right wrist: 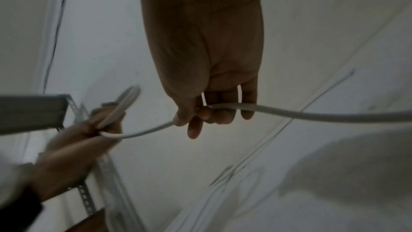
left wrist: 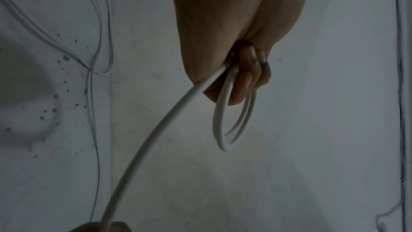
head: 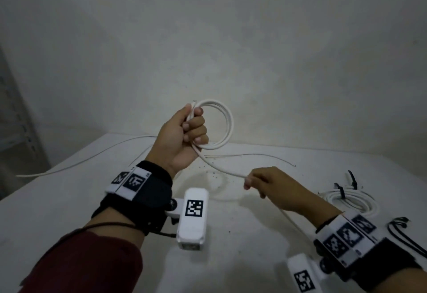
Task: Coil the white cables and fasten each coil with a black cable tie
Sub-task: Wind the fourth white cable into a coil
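the left hand (head: 184, 138) is raised above the tabletop (head: 69, 200), its grip clamped in a fist around one side of a small coil (head: 221, 126) of white cable (head: 217, 165), with a short cut end poking up past the thumb. the left wrist view shows the fingers (left wrist: 245, 84) curled through two or three loops that hang from the fist. from the bottom of that fist the free length of cable runs down and to the right into the right hand (head: 270, 184), which pinches it between thumb and curled fingers, lower and nearer than the coil; the rest trails back past the right wrist, out of sight. to do this step well, judging from the pose, the right hand should carry its stretch up and around to match the size of the loops already made, lay it into the left fist, then slide back along the cable for the next turn. letting the cable roll slightly in the fingers would keep twists from building up, and the left fist should open only enough to take each new loop. on the right of the tabletop lies a finished coil (head: 353, 200) bound with black cable ties (head: 340, 192), with loose black ties (head: 402, 230) just nearer. thin white cables (head: 80, 161) stretch across the far side of the tabletop, not yet coiled.
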